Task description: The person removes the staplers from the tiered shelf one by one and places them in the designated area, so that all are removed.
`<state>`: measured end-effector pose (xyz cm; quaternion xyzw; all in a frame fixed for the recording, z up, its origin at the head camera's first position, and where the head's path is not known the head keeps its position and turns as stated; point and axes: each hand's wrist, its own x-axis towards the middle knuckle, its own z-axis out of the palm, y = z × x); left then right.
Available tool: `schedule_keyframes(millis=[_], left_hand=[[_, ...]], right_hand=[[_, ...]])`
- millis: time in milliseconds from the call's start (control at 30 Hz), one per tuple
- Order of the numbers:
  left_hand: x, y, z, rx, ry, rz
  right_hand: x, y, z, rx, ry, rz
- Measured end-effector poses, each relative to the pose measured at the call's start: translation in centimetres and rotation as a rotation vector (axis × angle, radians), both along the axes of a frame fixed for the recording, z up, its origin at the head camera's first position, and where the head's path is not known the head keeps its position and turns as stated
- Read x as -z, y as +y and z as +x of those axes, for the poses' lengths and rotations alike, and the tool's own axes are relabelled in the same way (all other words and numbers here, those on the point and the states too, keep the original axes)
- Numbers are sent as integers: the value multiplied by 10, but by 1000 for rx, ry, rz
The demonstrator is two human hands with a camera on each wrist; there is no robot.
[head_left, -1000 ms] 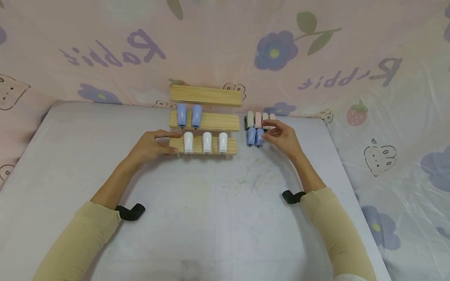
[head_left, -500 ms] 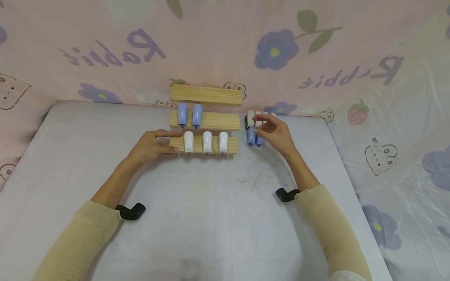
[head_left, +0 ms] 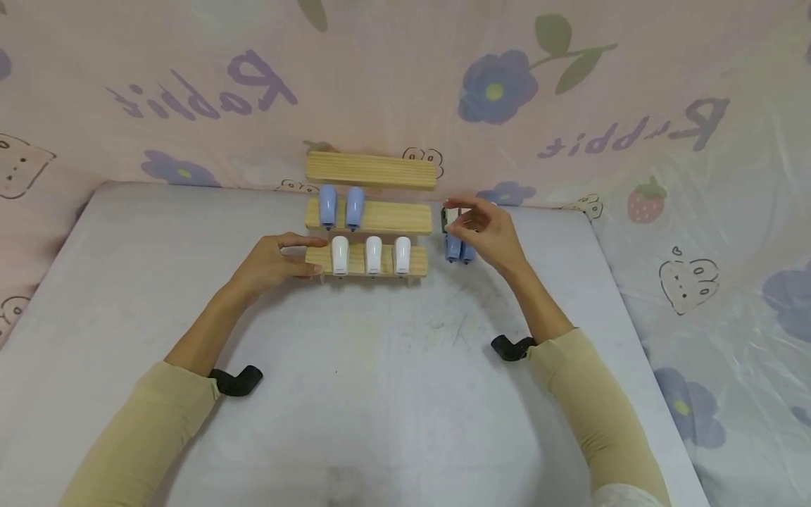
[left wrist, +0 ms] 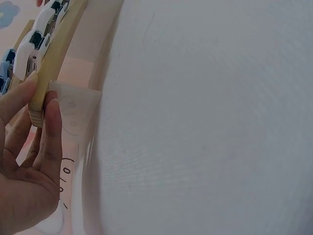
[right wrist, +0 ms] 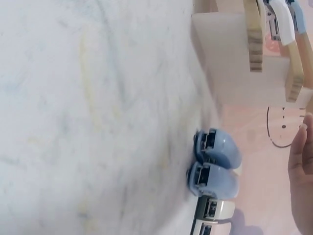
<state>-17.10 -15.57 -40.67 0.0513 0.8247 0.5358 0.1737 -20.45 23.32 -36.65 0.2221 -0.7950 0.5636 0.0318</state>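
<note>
At the left end of a three-step wooden display rack (head_left: 418, 263), my left hand (head_left: 269, 266) grips the lowest plank; thumb and fingers pinch its end in the left wrist view. White mini staplers (head_left: 373, 255) stand in a row on that plank. Two blue staplers (head_left: 327, 206) sit on the middle step's left half. My right hand (head_left: 491, 232) hovers beside the rack, fingers loosely bent, thumb and index apart, nothing seen between them. Below it are two more blue staplers (right wrist: 215, 181) on the table; a grey-white stapler (right wrist: 220, 209) and a pink stapler (right wrist: 217, 228) line up beside them, partly covered by the hand.
The rack's top plank (head_left: 370, 171) stands close to the printed fabric backdrop (head_left: 380, 84). White side supports (right wrist: 225, 54) hold the planks up. A white-covered table (head_left: 374, 394) spreads out in front. Black wrist mounts (head_left: 237, 381) stick out from both sleeves.
My right hand has shifted left over the loose staplers, covering more of them. The left hand keeps its grip on the rack, and the staplers on the steps have not moved.
</note>
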Motion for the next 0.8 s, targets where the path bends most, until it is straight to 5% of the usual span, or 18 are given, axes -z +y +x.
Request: schedule_keyframes(millis=[333, 667, 800], left_hand=[[4, -1, -1, -4, 17, -20], [3, -2, 0, 14, 36, -5], [4, -2, 0, 7, 36, -7]], right_hand=[[3, -16, -5, -58, 58, -26], [-25, -43, 7, -83, 32, -19], [-23, -48, 4, -66, 29, 7]])
